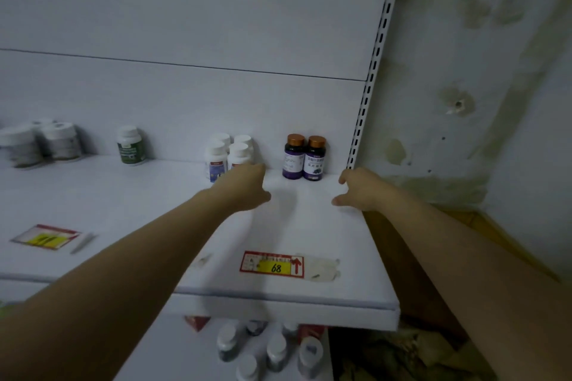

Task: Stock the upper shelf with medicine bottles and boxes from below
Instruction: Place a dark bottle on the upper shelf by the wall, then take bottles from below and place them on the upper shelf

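Both my arms reach over the white upper shelf (309,226). My left hand (244,187) hovers just in front of a cluster of white medicine bottles (229,155), fingers loosely spread and holding nothing. My right hand (360,190) is near the shelf's right edge, fingers apart and curled, also holding nothing. Between and behind the hands stand two purple bottles with copper caps (305,158) against the back panel. Below the shelf's front edge, several grey-capped bottles (272,349) and a red box (196,322) sit on the lower shelf.
A green-labelled white bottle (130,145) and a group of white jars (37,142) stand further left. A red and yellow price tag reading 68 (272,266) lies near the front edge, another tag (46,237) at left. A slotted upright (371,71) and stained wall (479,102) bound the right.
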Motion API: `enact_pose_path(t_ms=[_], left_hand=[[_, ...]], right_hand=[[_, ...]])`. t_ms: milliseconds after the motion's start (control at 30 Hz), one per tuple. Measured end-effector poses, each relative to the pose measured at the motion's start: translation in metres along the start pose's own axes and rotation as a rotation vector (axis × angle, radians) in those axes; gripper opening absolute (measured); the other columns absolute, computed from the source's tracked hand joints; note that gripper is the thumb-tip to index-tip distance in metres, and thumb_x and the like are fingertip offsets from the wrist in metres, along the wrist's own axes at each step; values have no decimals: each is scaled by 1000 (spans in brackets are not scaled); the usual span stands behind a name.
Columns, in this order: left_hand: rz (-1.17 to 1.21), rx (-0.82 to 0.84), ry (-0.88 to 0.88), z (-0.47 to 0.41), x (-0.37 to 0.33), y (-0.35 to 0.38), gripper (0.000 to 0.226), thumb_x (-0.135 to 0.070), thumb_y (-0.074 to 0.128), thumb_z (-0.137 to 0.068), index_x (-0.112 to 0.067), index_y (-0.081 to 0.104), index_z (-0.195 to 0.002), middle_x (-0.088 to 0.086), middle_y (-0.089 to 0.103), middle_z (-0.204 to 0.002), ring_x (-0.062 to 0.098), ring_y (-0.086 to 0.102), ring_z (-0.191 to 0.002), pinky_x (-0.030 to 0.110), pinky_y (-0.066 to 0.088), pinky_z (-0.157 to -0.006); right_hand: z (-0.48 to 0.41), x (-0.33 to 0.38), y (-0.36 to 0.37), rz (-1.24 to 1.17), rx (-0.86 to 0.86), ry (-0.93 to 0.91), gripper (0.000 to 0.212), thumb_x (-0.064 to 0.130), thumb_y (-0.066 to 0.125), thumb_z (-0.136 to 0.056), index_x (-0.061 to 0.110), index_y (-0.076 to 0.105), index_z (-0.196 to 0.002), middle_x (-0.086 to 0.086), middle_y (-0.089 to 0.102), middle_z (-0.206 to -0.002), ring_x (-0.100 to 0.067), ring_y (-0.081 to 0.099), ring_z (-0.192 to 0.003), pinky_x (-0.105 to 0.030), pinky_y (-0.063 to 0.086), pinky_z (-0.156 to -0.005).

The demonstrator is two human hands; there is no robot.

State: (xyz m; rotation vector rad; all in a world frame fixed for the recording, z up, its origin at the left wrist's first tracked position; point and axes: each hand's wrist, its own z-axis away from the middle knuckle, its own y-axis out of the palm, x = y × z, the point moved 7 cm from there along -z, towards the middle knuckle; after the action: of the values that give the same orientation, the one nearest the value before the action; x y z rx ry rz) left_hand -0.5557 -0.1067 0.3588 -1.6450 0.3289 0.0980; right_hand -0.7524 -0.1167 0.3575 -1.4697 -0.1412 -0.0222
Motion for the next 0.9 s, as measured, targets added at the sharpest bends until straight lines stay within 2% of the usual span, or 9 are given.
enact_pose_path(t_ms=[233,367,500,667,767,900], left_hand=[[-84,-19,47,53,22,-22,39,-27,60,-89,-6,52,-121,11,59,-114,20,51,-89,29,45,-79],[-115,-31,99,92,46,-34,46,-29,61,-87,-8,50,-127,12,57,-123,27,56,-106,37,49,-91],[-138,-16,147,137,69,-40,46,-29,61,-87,-6,50,-125,15,55,-122,30,54,-107,40,48,-92],[-98,37,177,195,96,-34,50,-30,61,-87,-9,47,-130,15,51,-127,31,51,-113,39,45,-94],[-70,80,200,229,105,-17,49,-30,62,-86,-9,49,-129,13,51,-127,29,51,-113,39,45,-95],[-43,158,183,257,120,18,50,-30,63,-87,-9,47,-130,13,52,-127,28,54,-112,39,47,-95]], right_hand=[[63,24,-10,13,-41,32,61,36,60,-90,9,39,-140,-12,46,-140,-27,48,-123,-33,43,-98],[103,45,-7,5,-76,76,63,37,63,-88,11,40,-140,-10,45,-142,-27,47,-125,-35,42,-100],[150,76,6,3,-98,103,63,37,64,-87,11,41,-139,-11,46,-141,-28,47,-124,-36,41,-100],[206,115,32,-38,-67,117,56,33,64,-88,6,46,-134,-14,50,-136,-29,49,-120,-33,41,-92],[229,129,53,-26,-39,142,53,34,65,-87,8,48,-130,-13,51,-130,-27,50,-115,-31,41,-87],[246,140,93,-81,35,159,49,30,67,-85,9,51,-126,-12,53,-128,-26,53,-113,-32,45,-87]])
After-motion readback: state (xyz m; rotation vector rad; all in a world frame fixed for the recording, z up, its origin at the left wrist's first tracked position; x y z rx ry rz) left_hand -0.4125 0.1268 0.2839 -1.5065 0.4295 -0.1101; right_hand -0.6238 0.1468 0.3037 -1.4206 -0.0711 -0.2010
